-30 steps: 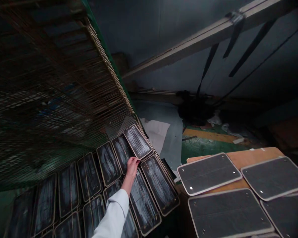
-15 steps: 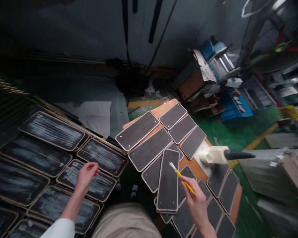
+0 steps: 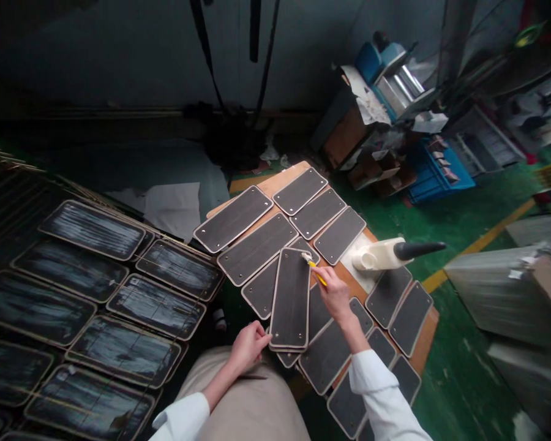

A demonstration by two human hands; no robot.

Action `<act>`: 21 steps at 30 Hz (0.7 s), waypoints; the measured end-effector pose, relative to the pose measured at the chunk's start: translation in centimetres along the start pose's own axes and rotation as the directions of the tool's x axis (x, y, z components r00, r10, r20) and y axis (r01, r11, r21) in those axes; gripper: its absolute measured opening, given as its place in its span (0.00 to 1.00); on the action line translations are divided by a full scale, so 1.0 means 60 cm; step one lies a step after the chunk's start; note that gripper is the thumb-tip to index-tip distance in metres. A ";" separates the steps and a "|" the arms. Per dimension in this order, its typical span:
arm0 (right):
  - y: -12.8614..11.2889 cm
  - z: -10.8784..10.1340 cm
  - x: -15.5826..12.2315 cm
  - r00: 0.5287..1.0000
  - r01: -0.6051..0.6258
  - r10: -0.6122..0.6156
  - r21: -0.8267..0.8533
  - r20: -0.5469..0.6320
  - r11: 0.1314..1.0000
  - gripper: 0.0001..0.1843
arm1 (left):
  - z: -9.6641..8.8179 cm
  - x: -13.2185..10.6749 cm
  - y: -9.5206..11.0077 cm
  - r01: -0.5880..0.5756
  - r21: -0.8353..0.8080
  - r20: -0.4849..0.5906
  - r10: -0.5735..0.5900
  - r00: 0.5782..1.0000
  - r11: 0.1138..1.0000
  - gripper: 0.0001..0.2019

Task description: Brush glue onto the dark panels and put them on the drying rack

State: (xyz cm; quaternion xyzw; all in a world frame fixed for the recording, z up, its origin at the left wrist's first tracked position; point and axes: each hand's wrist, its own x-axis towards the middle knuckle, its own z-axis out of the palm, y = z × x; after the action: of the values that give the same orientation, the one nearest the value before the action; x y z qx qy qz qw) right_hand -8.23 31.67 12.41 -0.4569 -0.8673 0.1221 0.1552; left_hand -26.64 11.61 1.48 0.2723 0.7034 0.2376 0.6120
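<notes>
My right hand [image 3: 337, 294] is closed round a small paintbrush [image 3: 319, 275] with a yellow handle. Its pale bristles touch the upper right end of a dark rectangular panel [image 3: 290, 300] with rounded corners, a light border and corner holes. That panel lies on top of a short stack, overlapping others on a brown board [image 3: 284, 174]. Curled fingers of my left hand [image 3: 250, 346] pinch at the panel's lower left corner; the fingertips are partly hidden. A cream bottle [image 3: 379, 254] with a long black nozzle stands on the board, right of my right hand.
On my left, a rack [image 3: 9, 153] carries rows of dark panels [image 3: 156, 303] with whitish streaked faces. Similar plain panels [image 3: 257, 248] cover much of the board. Beyond are a blue machine [image 3: 390, 67], a blue crate [image 3: 441, 174] and a green floor [image 3: 459, 355].
My left hand has moved right, from above the streaked panels to the corner of the top panel. The paintbrush in my right hand has gone to that panel's upper end. The view has shifted.
</notes>
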 end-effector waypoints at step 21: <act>-0.094 -0.077 -0.249 0.917 -0.041 -0.038 0.190 0.396 0.981 0.12 | 0.034 -0.003 -0.003 -0.050 -0.209 -0.025 0.046 0.999 0.977 0.13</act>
State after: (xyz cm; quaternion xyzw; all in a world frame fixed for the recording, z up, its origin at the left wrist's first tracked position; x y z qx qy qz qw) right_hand -2.73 16.48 16.30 -0.4057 -0.8643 0.2967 0.0193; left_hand -24.62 11.35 1.23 0.2205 0.6737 0.3278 0.6245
